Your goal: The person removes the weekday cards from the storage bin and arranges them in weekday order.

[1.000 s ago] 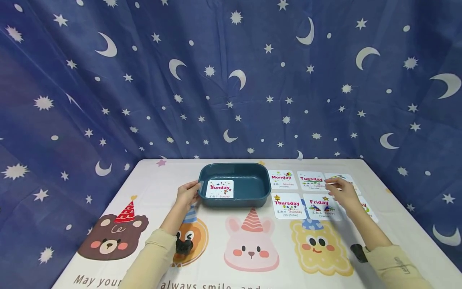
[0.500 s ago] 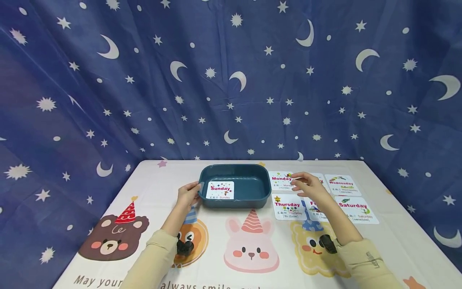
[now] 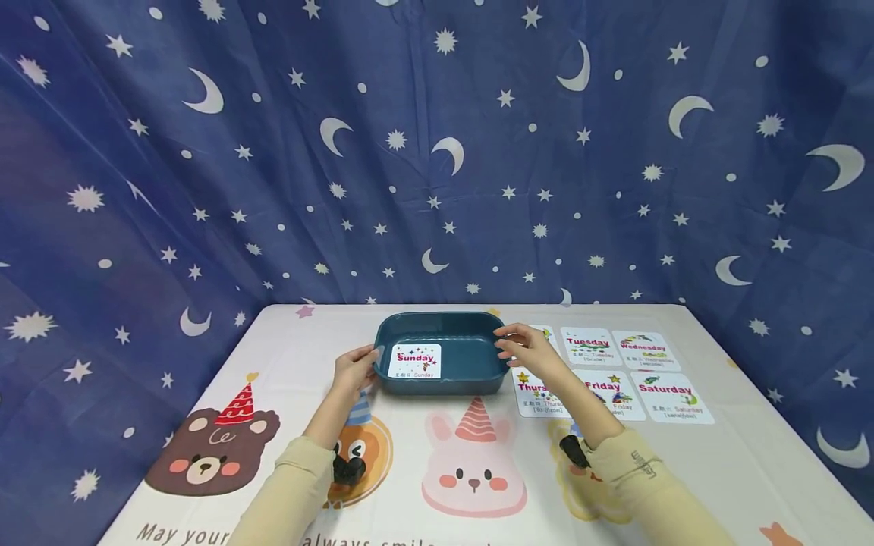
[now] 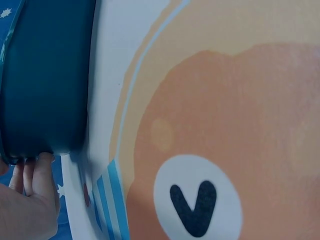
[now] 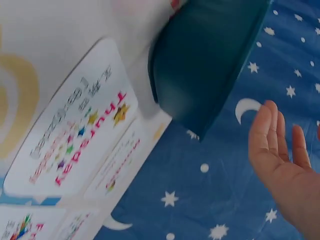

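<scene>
A dark teal plastic basin [image 3: 471,385] sits on the table, with a white Sunday card [image 3: 414,362] lying inside at its left. My left hand [image 3: 353,370] grips the basin's left end; in the left wrist view its fingers [image 4: 42,175] reach under the rim. At the other end, my right hand [image 3: 534,353] overlaps the basin's right rim in the head view. The right wrist view shows its fingers [image 5: 270,127] extended, with a gap to the basin wall [image 5: 192,75]. This hand covers most of the Monday card and part of the Thursday card [image 3: 536,406].
Right of the basin, the day cards lie in two rows, among them Tuesday [image 3: 589,347], Wednesday [image 3: 644,350], Friday [image 3: 617,406] and Saturday [image 3: 672,396]. A cartoon-printed cloth [image 3: 474,455] covers the table. Behind hangs a blue star-patterned curtain [image 3: 437,227].
My right hand has moved left from above the Tuesday and Wednesday cards, past Monday, to the basin's right end. The left hand, basin and cards stay in place.
</scene>
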`<state>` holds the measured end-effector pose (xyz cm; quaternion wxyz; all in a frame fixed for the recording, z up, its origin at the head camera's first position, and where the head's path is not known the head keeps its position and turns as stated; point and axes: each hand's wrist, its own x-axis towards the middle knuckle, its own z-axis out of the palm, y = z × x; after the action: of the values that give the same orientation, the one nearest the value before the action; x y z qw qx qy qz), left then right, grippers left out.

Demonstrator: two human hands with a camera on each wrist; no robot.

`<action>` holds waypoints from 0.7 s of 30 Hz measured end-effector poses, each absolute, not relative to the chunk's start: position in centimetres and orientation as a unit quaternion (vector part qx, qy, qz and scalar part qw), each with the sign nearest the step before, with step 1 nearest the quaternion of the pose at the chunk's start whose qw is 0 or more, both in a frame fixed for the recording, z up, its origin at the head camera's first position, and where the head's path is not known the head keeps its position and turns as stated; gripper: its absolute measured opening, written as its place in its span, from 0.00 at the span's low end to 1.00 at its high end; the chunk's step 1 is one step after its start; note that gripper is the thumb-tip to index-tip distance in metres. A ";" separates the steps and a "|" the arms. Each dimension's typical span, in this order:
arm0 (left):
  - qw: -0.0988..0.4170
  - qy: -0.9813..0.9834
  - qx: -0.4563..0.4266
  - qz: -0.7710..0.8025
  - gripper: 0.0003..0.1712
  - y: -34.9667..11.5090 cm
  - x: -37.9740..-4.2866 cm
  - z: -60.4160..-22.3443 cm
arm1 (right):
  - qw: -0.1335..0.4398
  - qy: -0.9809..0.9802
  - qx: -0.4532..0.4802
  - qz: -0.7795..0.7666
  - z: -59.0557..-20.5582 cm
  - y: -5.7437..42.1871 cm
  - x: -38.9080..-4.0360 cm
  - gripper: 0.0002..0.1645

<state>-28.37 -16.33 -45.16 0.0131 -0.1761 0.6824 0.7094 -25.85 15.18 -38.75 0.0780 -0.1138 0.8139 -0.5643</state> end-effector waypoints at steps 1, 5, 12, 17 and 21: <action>0.013 0.683 -0.178 0.709 0.23 -16.4 -28.3 -45.2 | 0.078 0.811 -0.114 -0.569 -38.9 14.8 -26.0 0.22; 0.010 0.684 -0.180 0.707 0.23 -16.4 -28.3 -45.3 | 0.081 0.803 -0.112 -0.579 -39.3 13.3 -26.6 0.22; 0.012 0.688 -0.179 0.703 0.23 -16.3 -28.5 -45.4 | 0.110 0.803 -0.109 -0.575 -39.6 11.5 -27.5 0.22; 0.010 0.690 -0.175 0.702 0.22 -16.2 -28.5 -45.3 | 0.141 0.802 -0.108 -0.570 -39.6 10.8 -28.1 0.22; 0.010 0.688 -0.175 0.705 0.22 -16.4 -28.5 -45.4 | 0.178 0.796 -0.094 -0.571 -39.5 10.1 -28.7 0.24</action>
<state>-28.50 -16.38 -45.37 0.0097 -0.1750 0.6875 0.7047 -28.70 10.13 -39.54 0.1775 -0.0942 0.7957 -0.5714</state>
